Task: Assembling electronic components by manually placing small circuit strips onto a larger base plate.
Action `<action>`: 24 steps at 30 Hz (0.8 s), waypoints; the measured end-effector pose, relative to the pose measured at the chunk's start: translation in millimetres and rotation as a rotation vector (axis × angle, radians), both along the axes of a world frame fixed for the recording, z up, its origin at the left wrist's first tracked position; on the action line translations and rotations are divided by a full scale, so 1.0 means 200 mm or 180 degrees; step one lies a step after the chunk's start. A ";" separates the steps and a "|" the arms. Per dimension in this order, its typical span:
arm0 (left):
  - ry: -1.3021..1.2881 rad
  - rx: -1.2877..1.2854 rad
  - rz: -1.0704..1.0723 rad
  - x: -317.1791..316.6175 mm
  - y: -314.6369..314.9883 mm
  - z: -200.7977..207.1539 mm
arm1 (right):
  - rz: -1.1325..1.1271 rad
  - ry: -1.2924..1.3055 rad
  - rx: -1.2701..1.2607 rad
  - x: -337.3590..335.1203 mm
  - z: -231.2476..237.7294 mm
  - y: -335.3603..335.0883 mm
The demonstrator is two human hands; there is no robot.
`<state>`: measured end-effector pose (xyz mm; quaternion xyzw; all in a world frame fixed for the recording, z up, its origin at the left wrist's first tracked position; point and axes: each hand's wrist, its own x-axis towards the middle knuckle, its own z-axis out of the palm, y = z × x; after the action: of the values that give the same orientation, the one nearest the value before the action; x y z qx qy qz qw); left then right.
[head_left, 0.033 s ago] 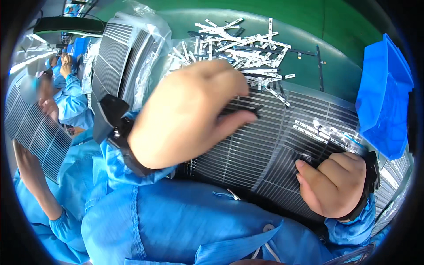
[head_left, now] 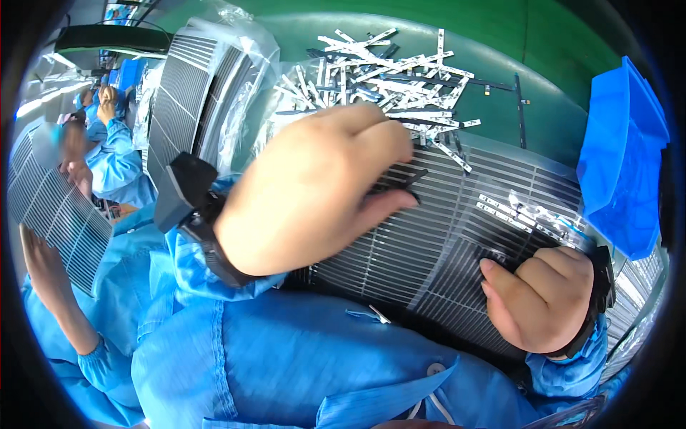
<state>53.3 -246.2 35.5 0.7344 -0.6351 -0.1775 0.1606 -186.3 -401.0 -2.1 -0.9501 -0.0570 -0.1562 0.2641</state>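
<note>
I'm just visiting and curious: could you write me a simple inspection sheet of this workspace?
Surface: green table, partly covered.
Job's things: dark lined panels before the person; heap of white and dark strips beyond them; a few white strips over the panels at right.
Hands: left hand above the panels, a small dark strip by its thumb, grip unclear; right hand curled over the right side, some fingertips hidden.
Clutter: wrapped panel stack at left; blue bin at right.
Cables: nothing clearly identifiable.
Surroundings: a co-worker in blue at left, with another lined panel nearby.
</note>
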 end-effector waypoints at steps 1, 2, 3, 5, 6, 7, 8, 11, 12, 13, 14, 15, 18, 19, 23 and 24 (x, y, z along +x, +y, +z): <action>0.0138 -0.0073 -0.0043 -0.01 -0.01 -0.02 | 0.0008 0.0001 0.0004 0.00 0.00 0.00; 0.0280 -0.0149 -0.0087 -0.01 -0.02 -0.03 | -0.0005 0.0012 -0.0016 0.00 0.00 0.00; 0.0287 -0.0151 -0.0083 -0.01 -0.02 -0.05 | -0.0020 0.0025 -0.0040 0.00 0.00 0.00; 0.0509 -0.0211 -0.0192 0.00 -0.03 -0.07 | -0.0029 0.0001 -0.0024 0.00 0.00 0.01; 0.0505 -0.0211 -0.0191 0.00 -0.03 -0.06 | -0.0043 -0.0021 -0.0012 0.00 0.00 0.01; 0.0541 -0.0225 -0.0167 0.01 -0.03 -0.07 | -0.0046 -0.0021 -0.0022 0.01 0.00 0.02; 0.0575 -0.0240 -0.0143 0.01 -0.03 -0.07 | -0.0063 -0.0011 -0.0023 0.01 0.00 0.02; 0.0485 -0.0253 -0.0231 0.00 -0.04 -0.08 | -0.0097 -0.0029 -0.0032 0.00 -0.01 0.02; 0.0456 -0.0254 -0.0233 -0.01 -0.05 -0.08 | -0.0102 -0.0044 -0.0027 0.00 -0.02 0.01; 0.0425 -0.0234 -0.0226 -0.02 -0.04 -0.08 | -0.0076 -0.0076 -0.0026 -0.01 -0.03 0.01; 0.0382 -0.0208 -0.0209 -0.03 -0.02 -0.08 | -0.0027 -0.0103 -0.0013 -0.01 -0.04 0.01; 0.0347 -0.0309 -0.0256 -0.05 -0.01 -0.11 | 0.0034 -0.0142 0.0006 -0.02 -0.05 0.01; 0.0141 -0.0362 -0.0291 -0.12 -0.03 -0.12 | 0.0213 0.0146 -0.0008 -0.09 -0.02 -0.03; -0.0109 -0.0226 -0.0321 -0.14 -0.01 -0.11 | 0.0230 0.0079 0.0006 -0.10 0.00 -0.02; -0.0228 -0.0106 -0.0386 -0.16 -0.07 -0.11 | 0.0153 0.0154 -0.0041 -0.14 0.00 -0.02; -0.0296 -0.0037 -0.0395 -0.11 -0.06 -0.09 | 0.0133 0.0099 -0.0017 -0.10 -0.01 0.00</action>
<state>31.1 -257.3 17.0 0.7002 -0.6871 -0.1491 0.1240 -206.2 -401.1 -3.8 -0.9517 -0.0732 -0.1357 0.2656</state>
